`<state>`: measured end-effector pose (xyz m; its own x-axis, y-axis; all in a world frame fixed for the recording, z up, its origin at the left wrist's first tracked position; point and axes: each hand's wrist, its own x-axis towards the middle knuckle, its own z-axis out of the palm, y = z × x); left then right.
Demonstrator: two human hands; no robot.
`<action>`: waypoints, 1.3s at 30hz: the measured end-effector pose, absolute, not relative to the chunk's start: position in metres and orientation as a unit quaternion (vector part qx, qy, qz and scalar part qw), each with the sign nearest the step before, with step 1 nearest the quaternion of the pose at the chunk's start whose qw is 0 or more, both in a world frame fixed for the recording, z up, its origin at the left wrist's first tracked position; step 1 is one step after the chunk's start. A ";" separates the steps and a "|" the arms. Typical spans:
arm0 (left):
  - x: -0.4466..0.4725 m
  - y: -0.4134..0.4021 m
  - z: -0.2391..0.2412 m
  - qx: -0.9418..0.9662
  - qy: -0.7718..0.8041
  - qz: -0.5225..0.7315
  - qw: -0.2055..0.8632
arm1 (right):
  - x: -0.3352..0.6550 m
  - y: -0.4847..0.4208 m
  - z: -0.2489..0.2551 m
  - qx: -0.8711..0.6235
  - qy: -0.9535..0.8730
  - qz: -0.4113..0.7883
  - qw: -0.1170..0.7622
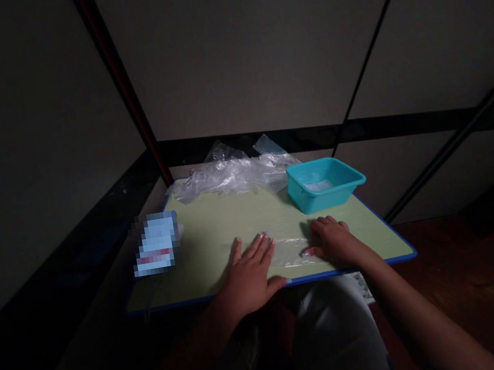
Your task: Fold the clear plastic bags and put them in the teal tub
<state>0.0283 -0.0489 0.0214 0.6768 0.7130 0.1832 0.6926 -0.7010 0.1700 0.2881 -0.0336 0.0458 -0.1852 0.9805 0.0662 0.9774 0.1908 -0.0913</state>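
Near: my left hand lies palm down, fingers spread and extended, fingertips at the left end of a clear plastic strip, which lies flat near the tabletop's near edge. My right hand is at the strip's right end, fingers curled under and thumb reaching left onto the film; whether they pinch it I cannot tell. In my judgement, film this thin calls for light, even pressure: the left fingers as anchor, the right drawing gently outward, so that creases flatten without the strip skidding or stretching.

Middle: the pale yellow-green tabletop, edged in blue, appears smooth, so loose film may slide on it. At its left side is a pixelated item, not identifiable. To the right, beyond my right hand, stands a turquoise plastic basin with something whitish inside.

Far: crumpled clear plastic bags lie along the far edge, before grey panelling crossed by a black band. A dim reddish floor shows at right.
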 end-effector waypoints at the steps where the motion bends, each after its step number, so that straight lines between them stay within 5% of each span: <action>1: 0.024 -0.048 0.021 0.913 0.391 0.111 0.047 | 0.288 -0.036 0.046 -0.635 -0.771 0.022 0.051; 12: 0.033 -0.053 0.039 0.936 0.340 0.085 0.030 | 0.297 -0.030 0.041 -0.646 -0.758 0.073 0.047; 18: 0.015 -0.030 0.047 0.841 0.497 0.214 -0.015 | 0.301 -0.032 0.035 -0.630 -0.761 0.095 0.120; 27: 0.000 -0.036 0.037 0.949 0.289 0.103 0.069 | 0.307 -0.028 0.034 -0.583 -0.720 0.292 0.239; 39: 0.017 -0.056 0.027 0.932 0.340 0.119 0.043 | 0.308 -0.028 0.027 -0.581 -0.711 0.299 0.260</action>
